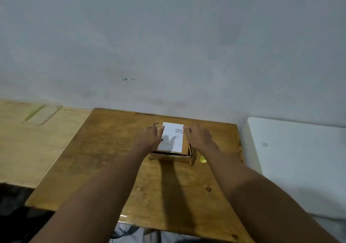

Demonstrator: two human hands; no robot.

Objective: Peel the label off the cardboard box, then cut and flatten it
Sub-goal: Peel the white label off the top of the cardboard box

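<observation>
Resting between both hands' spread fingers [156, 130] — labelled cardboard box [171, 156], ungripped.

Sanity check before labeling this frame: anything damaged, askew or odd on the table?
Nothing looks damaged. The white label lies flat on the cardboard box, not yet peeled; left hand and right hand rest at its sides. A small yellow object beside the box is too blurred to identify.

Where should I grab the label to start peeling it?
Probably a far corner of the label, coming from the wall side. The label lies flat on the box, its far edge exposed between the left hand and right hand, which rest at its sides. Lift that corner with a fingernail, then pull toward you.
</observation>
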